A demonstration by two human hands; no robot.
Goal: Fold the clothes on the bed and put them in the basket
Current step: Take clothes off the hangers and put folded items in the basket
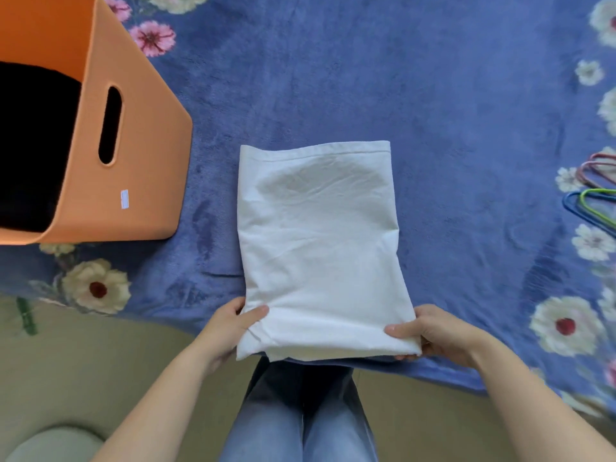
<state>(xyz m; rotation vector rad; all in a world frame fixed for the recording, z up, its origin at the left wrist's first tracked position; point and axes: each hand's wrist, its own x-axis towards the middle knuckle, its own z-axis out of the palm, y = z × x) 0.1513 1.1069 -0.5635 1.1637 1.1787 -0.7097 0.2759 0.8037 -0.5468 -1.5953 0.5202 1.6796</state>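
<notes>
Stands nearest the camera in blue jeans (300, 428) on a beige floor (66, 378). Reaches 2 bare forearms forward to the near edge of the bed.

Holds, in the left grip (233, 323), the near left corner of the folded white garment (320, 248), thumb on top and fingers tucked underneath. Holds, in the right grip (430, 331), the near right corner the same way, thumb pressed on the top layer and fingertips showing below the fold. Has the garment's near edge just past the bed's edge, above the jeans.

Beyond the hands, flat on the blue flowered blanket (433, 95): the rest of the garment, folded to 1 tall rectangle, stitched hem at the far end, faint grey patch in the far half.

Farther out on the left, well apart from the garment: an orange basket (140, 181) on the blanket, with a slot handle in its side wall, a small white label low down and dark clothing (30, 145) inside.

At the right edge, also well apart: a few coloured hangers (596, 195) on the blanket, pink, green and blue.
</notes>
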